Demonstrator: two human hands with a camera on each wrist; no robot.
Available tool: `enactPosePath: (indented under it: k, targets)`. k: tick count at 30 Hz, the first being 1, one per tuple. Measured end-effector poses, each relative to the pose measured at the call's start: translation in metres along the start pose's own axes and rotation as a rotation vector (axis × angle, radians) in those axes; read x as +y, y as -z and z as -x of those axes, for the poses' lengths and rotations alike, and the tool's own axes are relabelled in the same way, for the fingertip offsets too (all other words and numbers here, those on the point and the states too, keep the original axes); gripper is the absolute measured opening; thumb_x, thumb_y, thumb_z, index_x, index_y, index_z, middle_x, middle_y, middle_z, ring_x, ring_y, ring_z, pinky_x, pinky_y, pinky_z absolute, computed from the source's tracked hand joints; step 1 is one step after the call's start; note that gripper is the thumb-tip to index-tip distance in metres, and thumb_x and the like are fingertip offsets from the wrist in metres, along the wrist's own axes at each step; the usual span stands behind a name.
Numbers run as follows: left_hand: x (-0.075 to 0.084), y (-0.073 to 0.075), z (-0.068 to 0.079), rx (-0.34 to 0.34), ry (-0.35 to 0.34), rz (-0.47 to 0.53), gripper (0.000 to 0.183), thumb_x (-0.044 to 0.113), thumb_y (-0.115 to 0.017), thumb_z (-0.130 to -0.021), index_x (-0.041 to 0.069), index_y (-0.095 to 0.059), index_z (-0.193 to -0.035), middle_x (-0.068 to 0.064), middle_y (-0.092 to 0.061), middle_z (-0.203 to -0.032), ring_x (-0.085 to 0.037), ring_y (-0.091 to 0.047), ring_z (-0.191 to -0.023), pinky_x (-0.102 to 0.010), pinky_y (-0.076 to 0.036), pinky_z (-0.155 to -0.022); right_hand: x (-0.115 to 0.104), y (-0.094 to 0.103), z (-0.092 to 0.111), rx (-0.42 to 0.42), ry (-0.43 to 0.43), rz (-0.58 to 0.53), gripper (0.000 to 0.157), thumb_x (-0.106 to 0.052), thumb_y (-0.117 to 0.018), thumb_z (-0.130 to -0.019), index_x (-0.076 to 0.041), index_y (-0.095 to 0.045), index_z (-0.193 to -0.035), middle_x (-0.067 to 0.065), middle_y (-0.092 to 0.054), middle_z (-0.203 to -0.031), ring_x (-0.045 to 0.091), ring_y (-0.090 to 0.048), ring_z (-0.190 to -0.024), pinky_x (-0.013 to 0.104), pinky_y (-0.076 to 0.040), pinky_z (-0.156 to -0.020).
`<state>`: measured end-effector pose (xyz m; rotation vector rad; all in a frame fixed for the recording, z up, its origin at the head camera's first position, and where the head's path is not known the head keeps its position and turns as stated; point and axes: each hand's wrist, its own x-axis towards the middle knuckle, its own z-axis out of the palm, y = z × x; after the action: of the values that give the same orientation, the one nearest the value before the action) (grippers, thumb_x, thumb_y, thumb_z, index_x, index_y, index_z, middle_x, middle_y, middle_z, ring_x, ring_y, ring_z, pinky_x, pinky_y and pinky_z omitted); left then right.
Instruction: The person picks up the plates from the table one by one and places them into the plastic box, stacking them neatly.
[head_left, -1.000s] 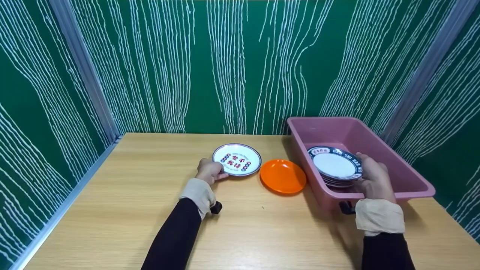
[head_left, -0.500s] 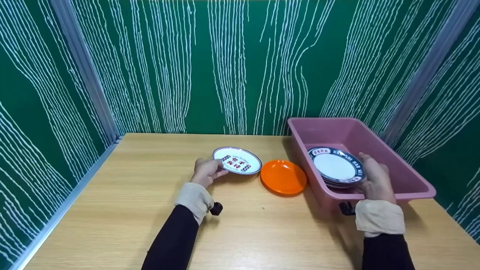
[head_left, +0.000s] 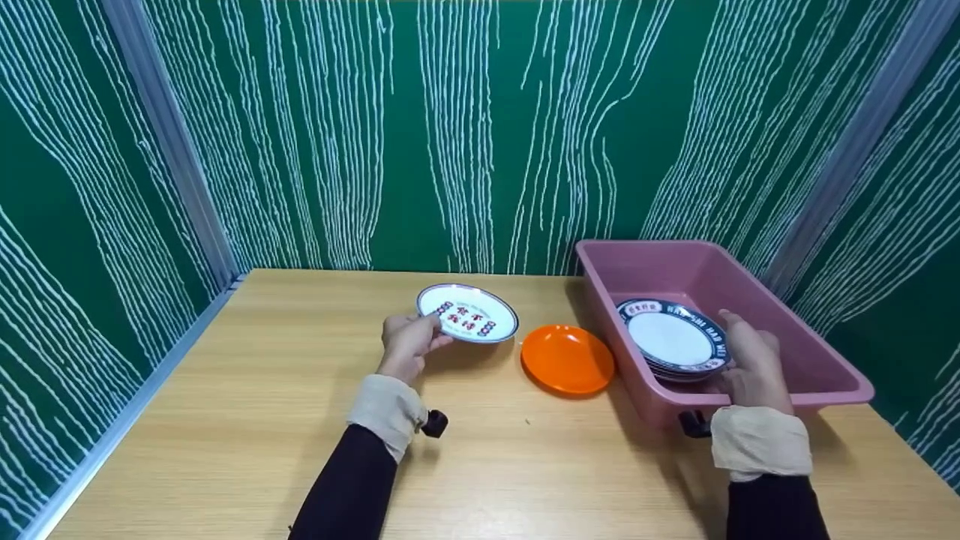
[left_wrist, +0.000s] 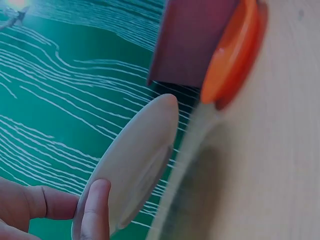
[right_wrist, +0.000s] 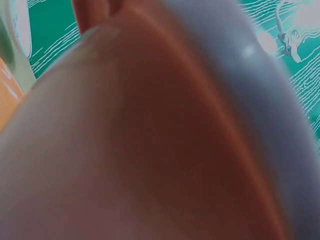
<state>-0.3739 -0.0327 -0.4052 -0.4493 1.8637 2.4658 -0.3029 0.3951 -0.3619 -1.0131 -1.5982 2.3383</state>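
Observation:
My left hand [head_left: 409, 345] pinches the near-left rim of a small white plate [head_left: 480, 304] with red characters and a blue edge. This plate is tilted and raised off the table; the left wrist view shows its pale underside [left_wrist: 137, 155] and a shadow below. To its right, a round orange plate [head_left: 566, 360] lies flat. Inside the pink basin [head_left: 637, 247], my right hand [head_left: 754, 360] grips the right edge of a stack of white plates [head_left: 667, 337] with dark patterned rims. Some of its fingers are hidden under the stack. The basin wall fills most of the right wrist view.
The basin stands at the right of the wooden table [head_left: 247, 420], close beside the orange plate. Green walls [head_left: 510, 150] with white wavy lines enclose the back and sides. Metal posts [head_left: 169, 142] stand at the corners.
My left hand has lifted the small white plate off the table and moved it slightly left, tilting it. My right hand and the stack have hardly moved.

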Motion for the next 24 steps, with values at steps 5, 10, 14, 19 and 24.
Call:
enactPosePath:
  k: [5, 10, 14, 19, 24]
  targets:
    - [0.010, -0.003, 0.007, -0.015, -0.008, 0.024, 0.027, -0.007, -0.062, -0.088, -0.010, -0.057, -0.114, -0.020, -0.064, -0.107, -0.022, -0.071, -0.076, -0.032, -0.063, -0.076, 0.000, -0.002, -0.001, 0.011, 0.057, 0.092, 0.080, -0.038, -0.054, -0.104, -0.014, -0.008, -0.165, 0.003, -0.038, -0.138, 0.011, -0.046, -0.117, 0.022, -0.051, -0.098]
    - [0.016, -0.008, 0.013, -0.034, -0.014, 0.038, 0.026, -0.006, -0.063, -0.089, -0.010, -0.055, -0.114, -0.020, -0.064, -0.104, -0.021, -0.070, -0.073, -0.031, -0.063, -0.074, 0.000, -0.001, -0.001, 0.000, 0.091, 0.203, 0.081, -0.044, -0.045, -0.106, -0.013, 0.001, -0.165, 0.002, -0.006, -0.170, 0.020, -0.017, -0.148, 0.039, -0.020, -0.126]
    - [0.021, -0.014, 0.020, -0.062, -0.020, 0.043, 0.027, -0.005, -0.063, -0.091, -0.009, -0.056, -0.117, -0.022, -0.065, -0.106, -0.021, -0.071, -0.074, -0.030, -0.063, -0.075, 0.000, -0.001, 0.002, 0.006, 0.118, 0.241, 0.082, -0.048, -0.045, -0.106, -0.013, 0.000, -0.165, 0.005, -0.008, -0.170, 0.024, -0.019, -0.147, 0.041, -0.022, -0.125]
    - [0.027, -0.019, 0.031, -0.099, -0.013, 0.033, 0.027, -0.001, -0.062, -0.095, -0.007, -0.059, -0.122, -0.021, -0.068, -0.110, -0.023, -0.072, -0.081, -0.033, -0.062, -0.084, -0.001, -0.007, 0.010, -0.014, 0.136, 0.260, 0.083, -0.052, -0.049, -0.104, -0.018, -0.005, -0.166, 0.006, -0.020, -0.162, 0.024, -0.033, -0.135, 0.036, -0.034, -0.115]
    - [0.031, -0.024, 0.041, -0.146, -0.026, 0.030, 0.030, 0.000, -0.063, -0.095, -0.006, -0.060, -0.124, -0.020, -0.068, -0.112, -0.023, -0.072, -0.084, -0.031, -0.061, -0.084, 0.001, -0.016, 0.022, -0.092, 0.164, 0.244, 0.084, -0.055, -0.050, -0.103, -0.023, -0.003, -0.166, 0.003, -0.007, -0.172, 0.033, -0.018, -0.155, 0.050, -0.020, -0.126]
